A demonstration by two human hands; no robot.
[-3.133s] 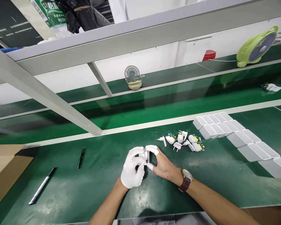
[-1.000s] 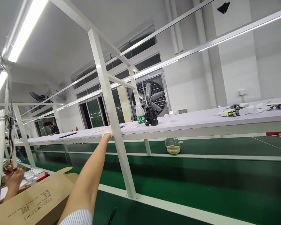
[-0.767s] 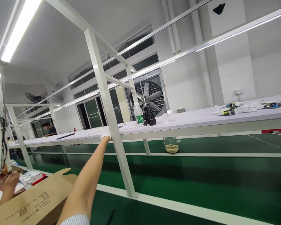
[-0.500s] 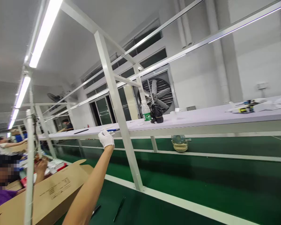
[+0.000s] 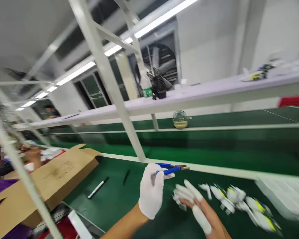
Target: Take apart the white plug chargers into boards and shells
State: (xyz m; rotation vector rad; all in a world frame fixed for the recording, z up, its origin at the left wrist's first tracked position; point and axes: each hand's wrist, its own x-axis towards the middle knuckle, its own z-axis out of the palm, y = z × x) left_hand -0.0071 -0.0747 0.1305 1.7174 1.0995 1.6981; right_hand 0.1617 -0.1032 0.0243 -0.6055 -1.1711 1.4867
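Observation:
My left hand [image 5: 151, 191], in a white glove, is closed round the blue handles of a pair of pliers [image 5: 173, 169]. The metal jaws point right, above the green work surface. My right hand [image 5: 195, 205] is to the right of it and lower, with white covers on its fingertips. Its fingers are stretched out and the thumb stands apart; motion blurs them. A small white part [image 5: 180, 203] shows just under those fingertips, and I cannot tell whether they touch it. Several white plug-like pieces [image 5: 236, 197] with yellow and blue bits lie right of this hand.
A translucent tray [image 5: 284, 196] stands at the right. On the left are a cardboard box [image 5: 62, 172], a marker [image 5: 98, 187] and dark tweezers [image 5: 126, 177]. A white frame post [image 5: 114, 89] rises ahead, beside a shelf [image 5: 204, 91] with a bottle [image 5: 146, 86]. A co-worker's hand [image 5: 33, 157] is at far left.
My left hand has come down from the shelf with the blue pliers. My right hand has come into view. The view has tilted down, showing white pieces and the tray.

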